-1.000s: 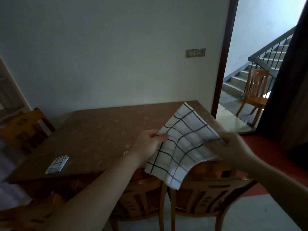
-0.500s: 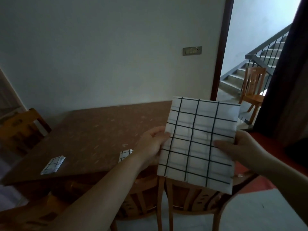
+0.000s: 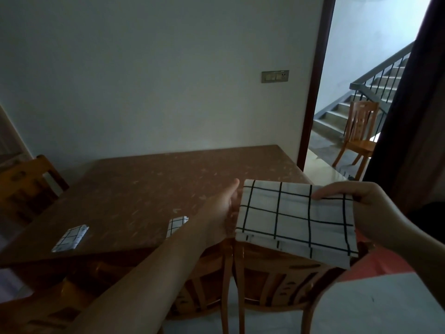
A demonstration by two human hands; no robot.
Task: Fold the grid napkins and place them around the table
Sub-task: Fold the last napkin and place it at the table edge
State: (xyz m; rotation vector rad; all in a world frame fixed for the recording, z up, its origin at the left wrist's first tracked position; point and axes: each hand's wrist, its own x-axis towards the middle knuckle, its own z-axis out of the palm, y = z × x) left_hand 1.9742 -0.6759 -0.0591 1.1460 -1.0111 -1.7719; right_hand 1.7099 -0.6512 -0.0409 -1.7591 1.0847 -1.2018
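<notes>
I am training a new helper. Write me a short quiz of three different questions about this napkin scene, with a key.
1. True or false: both the left hand and the right hand hold the grid napkin.
2. How many folded napkins already lie on the table?
A. none
B. two
C. four
3. Fill in: the held napkin is ____ the table, not lying on it.

Key:
1. True.
2. B: the left folded napkin and the near folded napkin.
3. Above; it hangs over the chair.

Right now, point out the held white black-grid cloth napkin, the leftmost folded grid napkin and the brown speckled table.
Held grid napkin (image 3: 293,220): head view, middle of cloth.
Leftmost folded napkin (image 3: 70,238): head view, its centre.
Brown speckled table (image 3: 144,189): head view, bare top.
</notes>
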